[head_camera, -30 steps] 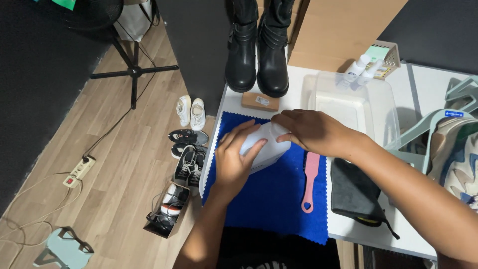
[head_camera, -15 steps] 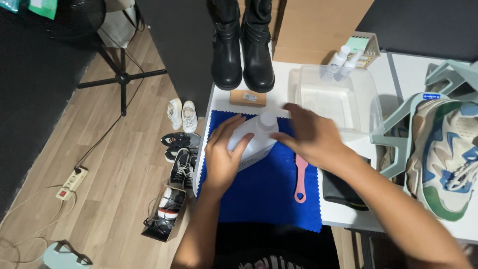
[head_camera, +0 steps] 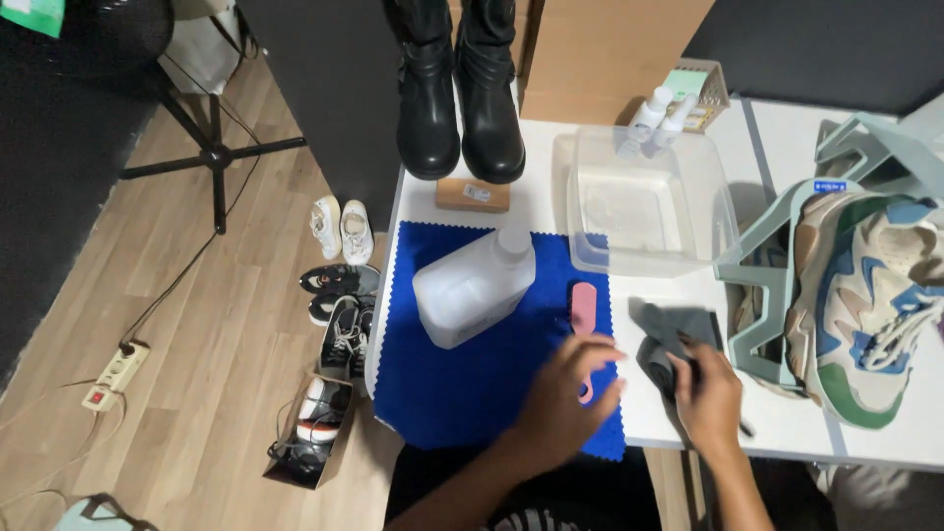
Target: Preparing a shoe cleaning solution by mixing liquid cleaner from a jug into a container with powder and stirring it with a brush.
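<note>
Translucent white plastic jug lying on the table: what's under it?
The translucent white plastic jug lies on a blue zigzag-edged cloth spread over the white table. Whatever the cloth covers beneath the jug cannot be seen.

Jug on cloth, left of tub

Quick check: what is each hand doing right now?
Left hand: open, fingers spread over the pink brush, holding nothing.
Right hand: closed on the dark grey cloth.

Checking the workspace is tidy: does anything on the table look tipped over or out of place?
Yes: the translucent plastic jug lies on its side on the blue cloth, cap toward the boots. No spill shows.
</note>
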